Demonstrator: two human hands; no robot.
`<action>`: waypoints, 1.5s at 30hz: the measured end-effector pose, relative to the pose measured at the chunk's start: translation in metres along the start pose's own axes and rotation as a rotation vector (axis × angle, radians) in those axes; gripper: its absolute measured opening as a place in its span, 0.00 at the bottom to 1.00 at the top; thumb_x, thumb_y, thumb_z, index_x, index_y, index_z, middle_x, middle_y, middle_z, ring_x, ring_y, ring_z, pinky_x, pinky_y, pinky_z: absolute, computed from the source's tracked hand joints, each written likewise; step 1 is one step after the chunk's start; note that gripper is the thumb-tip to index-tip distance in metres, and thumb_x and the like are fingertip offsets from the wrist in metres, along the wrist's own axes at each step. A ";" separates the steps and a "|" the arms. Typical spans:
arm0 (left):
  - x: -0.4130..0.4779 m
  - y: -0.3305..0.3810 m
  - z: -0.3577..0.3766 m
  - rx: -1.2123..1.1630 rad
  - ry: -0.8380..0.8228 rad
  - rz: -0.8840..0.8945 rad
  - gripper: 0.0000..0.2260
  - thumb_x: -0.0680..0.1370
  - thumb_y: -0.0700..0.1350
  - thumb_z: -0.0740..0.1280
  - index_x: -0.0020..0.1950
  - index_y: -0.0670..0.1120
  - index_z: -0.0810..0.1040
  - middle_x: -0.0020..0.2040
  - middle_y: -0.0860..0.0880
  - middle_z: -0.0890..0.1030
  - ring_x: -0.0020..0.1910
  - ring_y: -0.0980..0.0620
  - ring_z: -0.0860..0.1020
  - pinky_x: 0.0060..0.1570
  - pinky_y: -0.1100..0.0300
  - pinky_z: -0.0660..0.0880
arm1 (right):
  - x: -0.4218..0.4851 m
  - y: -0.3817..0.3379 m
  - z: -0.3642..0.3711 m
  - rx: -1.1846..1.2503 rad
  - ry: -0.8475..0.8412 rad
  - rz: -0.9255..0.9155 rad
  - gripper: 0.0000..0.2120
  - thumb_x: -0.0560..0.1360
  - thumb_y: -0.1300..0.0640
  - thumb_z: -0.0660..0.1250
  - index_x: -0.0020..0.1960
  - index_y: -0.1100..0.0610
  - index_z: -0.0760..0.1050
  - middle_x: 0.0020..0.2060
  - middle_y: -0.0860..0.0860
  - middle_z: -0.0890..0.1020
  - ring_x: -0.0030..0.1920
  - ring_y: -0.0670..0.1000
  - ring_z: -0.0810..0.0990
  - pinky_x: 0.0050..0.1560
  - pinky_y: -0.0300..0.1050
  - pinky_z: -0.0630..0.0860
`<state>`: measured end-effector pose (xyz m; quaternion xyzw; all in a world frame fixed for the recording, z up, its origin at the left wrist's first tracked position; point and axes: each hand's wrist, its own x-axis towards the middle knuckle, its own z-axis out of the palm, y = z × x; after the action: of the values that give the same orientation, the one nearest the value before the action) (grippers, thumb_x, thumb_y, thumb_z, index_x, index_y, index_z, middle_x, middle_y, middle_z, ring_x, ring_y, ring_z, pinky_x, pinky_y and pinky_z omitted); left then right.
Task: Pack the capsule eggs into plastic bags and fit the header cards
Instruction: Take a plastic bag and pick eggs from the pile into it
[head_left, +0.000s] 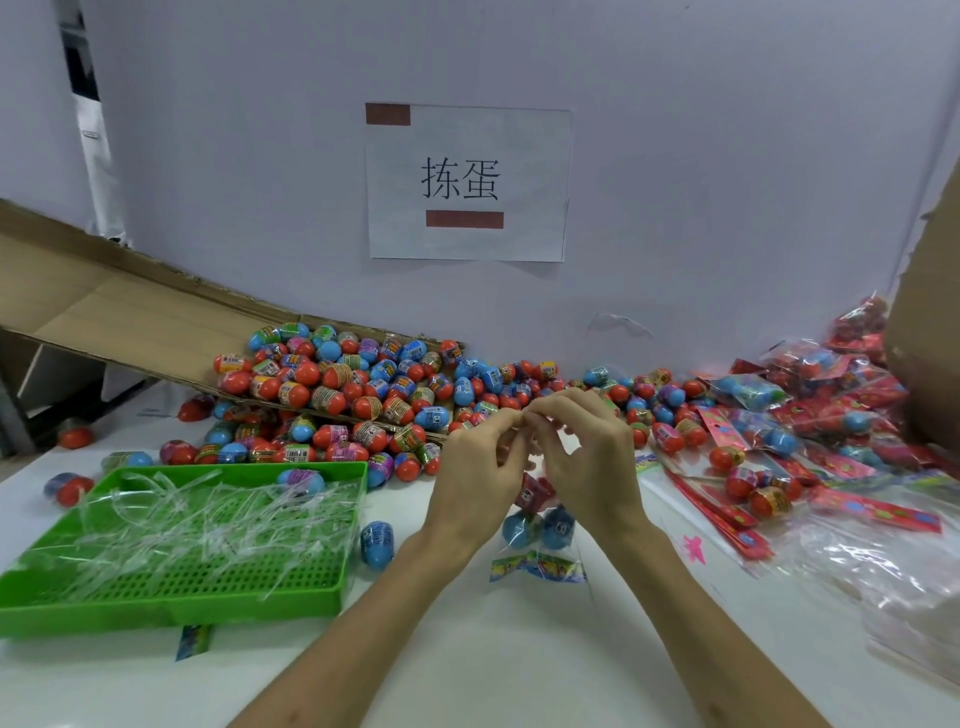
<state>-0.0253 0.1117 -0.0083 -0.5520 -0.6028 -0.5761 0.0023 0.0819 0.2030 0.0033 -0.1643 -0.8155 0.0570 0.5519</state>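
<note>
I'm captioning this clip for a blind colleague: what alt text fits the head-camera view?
A left hand and right hand pinch the top of a clear plastic bag holding capsule eggs above a white table. A green tray of plastic strips lies to the left, loose capsule eggs spill from a cardboard box behind, and packed bags pile at right.

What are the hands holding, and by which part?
Both the left hand and right hand pinch the top edge of a clear plastic bag holding blue and red capsule eggs, hanging below the grip.
</note>
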 end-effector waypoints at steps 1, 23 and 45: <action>0.000 0.000 0.000 0.002 0.001 0.004 0.09 0.83 0.41 0.67 0.62 0.44 0.83 0.48 0.49 0.87 0.43 0.56 0.86 0.47 0.58 0.84 | 0.000 0.000 0.000 -0.007 0.000 0.005 0.03 0.76 0.63 0.73 0.49 0.60 0.84 0.43 0.51 0.84 0.44 0.44 0.77 0.47 0.32 0.74; 0.002 -0.005 -0.001 0.146 0.005 0.032 0.06 0.83 0.41 0.67 0.56 0.44 0.84 0.37 0.58 0.80 0.38 0.58 0.82 0.40 0.67 0.79 | 0.002 0.001 -0.006 0.001 -0.095 -0.101 0.05 0.73 0.65 0.76 0.49 0.61 0.85 0.43 0.53 0.86 0.43 0.51 0.82 0.44 0.46 0.83; 0.001 -0.005 -0.003 0.168 -0.004 -0.003 0.04 0.83 0.44 0.69 0.52 0.48 0.84 0.38 0.55 0.86 0.37 0.59 0.83 0.41 0.56 0.83 | 0.006 0.021 -0.013 0.104 0.114 0.303 0.07 0.76 0.66 0.72 0.45 0.54 0.80 0.36 0.48 0.81 0.36 0.43 0.79 0.38 0.31 0.76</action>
<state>-0.0311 0.1117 -0.0100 -0.5502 -0.6499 -0.5223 0.0464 0.0962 0.2234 0.0075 -0.2598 -0.7446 0.1723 0.5902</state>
